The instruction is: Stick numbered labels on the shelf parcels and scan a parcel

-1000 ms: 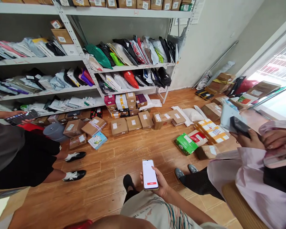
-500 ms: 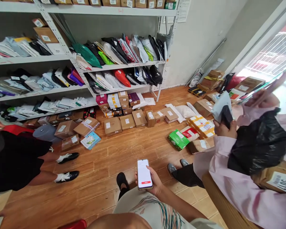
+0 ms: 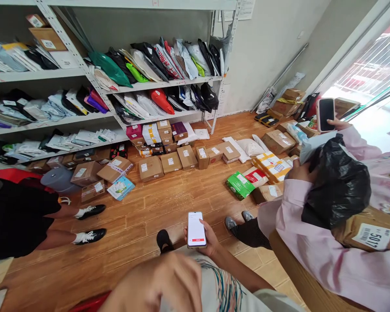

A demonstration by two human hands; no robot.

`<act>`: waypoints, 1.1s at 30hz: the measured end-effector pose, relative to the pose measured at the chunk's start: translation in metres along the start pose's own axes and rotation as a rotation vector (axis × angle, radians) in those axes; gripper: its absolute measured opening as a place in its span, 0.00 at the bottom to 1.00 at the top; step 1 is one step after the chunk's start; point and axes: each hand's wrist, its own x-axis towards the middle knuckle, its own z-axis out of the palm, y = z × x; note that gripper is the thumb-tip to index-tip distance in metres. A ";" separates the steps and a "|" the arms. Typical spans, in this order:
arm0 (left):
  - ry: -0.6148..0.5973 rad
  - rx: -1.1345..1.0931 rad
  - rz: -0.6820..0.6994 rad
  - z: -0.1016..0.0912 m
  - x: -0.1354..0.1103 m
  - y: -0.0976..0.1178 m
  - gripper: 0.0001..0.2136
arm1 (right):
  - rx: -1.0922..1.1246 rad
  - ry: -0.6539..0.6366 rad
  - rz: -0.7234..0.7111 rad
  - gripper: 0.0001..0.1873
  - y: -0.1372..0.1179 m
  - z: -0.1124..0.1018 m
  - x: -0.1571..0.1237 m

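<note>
My right hand (image 3: 212, 246) is wrapped round a smartphone (image 3: 196, 229) with a lit white screen and a red button, held low in front of me over the wooden floor (image 3: 143, 225). My left hand (image 3: 160, 284) is at the bottom centre, close to the camera and blurred, just left of the phone; its fingers cannot be made out. It touches nothing that I can see. My patterned shirt (image 3: 224, 290) shows below the phone.
Metal shelves (image 3: 84, 69) hold many mail bags. Cardboard parcels (image 3: 151, 168) and a green box (image 3: 238, 185) lie on the floor. A person in black shorts (image 3: 19, 216) stands left. A person in a pink sleeve (image 3: 312, 242) on the right holds a black bag (image 3: 339, 186), a labelled box (image 3: 370, 232) and a phone (image 3: 326, 113).
My left hand has come up into view at the bottom centre. The view has swung slightly right. The person on the right has raised a phone and now carries the black bag and box.
</note>
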 end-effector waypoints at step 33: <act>0.649 -0.190 -0.730 -0.520 0.394 -0.277 0.28 | 0.438 0.273 -0.528 0.21 -0.429 0.055 0.174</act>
